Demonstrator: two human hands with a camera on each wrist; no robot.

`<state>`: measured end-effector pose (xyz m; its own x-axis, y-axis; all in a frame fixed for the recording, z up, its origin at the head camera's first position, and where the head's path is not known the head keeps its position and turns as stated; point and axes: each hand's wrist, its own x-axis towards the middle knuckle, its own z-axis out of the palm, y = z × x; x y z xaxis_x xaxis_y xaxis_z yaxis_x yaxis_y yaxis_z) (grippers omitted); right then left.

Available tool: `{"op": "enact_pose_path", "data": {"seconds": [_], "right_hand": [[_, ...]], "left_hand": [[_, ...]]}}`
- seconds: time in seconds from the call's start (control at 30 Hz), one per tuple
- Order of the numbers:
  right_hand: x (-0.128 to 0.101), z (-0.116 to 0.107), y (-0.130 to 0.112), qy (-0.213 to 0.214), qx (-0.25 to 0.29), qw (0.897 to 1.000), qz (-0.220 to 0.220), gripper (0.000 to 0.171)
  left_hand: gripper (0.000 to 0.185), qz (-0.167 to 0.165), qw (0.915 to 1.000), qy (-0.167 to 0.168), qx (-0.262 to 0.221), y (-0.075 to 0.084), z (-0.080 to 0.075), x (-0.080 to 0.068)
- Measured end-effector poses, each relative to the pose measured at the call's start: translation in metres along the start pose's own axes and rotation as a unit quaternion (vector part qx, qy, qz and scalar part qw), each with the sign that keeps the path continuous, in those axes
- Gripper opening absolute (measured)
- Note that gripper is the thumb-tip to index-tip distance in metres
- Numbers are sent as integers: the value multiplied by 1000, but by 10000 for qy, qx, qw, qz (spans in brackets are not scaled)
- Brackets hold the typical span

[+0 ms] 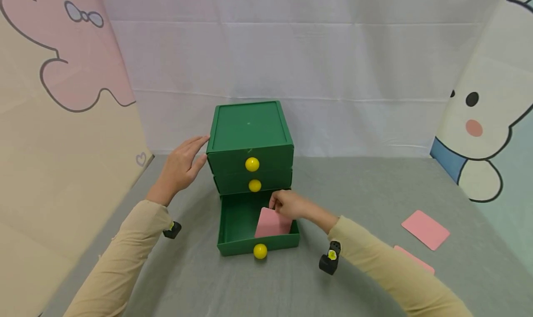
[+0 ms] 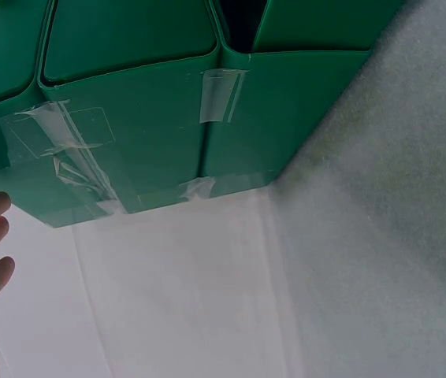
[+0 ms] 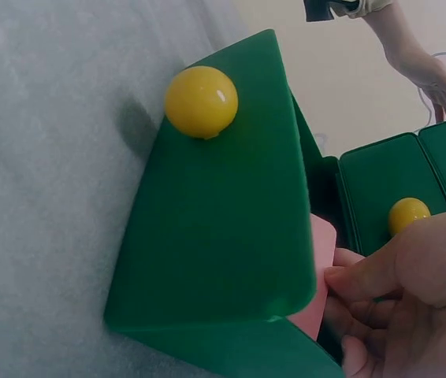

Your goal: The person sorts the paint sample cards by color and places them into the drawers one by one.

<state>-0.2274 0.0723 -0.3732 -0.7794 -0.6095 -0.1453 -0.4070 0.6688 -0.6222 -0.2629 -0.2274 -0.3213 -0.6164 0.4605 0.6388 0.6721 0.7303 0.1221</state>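
Head view shows a green 3-drawer chest on the grey table, its bottom drawer pulled out. Inside that drawer, the right hand pinches the top edge of a pink card, which stands tilted there. The left hand rests with straight fingers against the chest's left side, gripping nothing. 2 more pink cards lie on the table, well to the right.
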Motion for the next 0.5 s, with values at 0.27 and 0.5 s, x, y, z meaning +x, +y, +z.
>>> {"op": "enact_pose_path", "data": {"seconds": [0.27,0.5], "right_hand": [[1,1,2,121,-189,9997,-137,19],[-1,-2,5,214,41,9991,-374,22]], "left_hand": [[50,-2,10000,55,-54,1,0,0],[54,-4,9999,96,-31,1,0,0]]}}
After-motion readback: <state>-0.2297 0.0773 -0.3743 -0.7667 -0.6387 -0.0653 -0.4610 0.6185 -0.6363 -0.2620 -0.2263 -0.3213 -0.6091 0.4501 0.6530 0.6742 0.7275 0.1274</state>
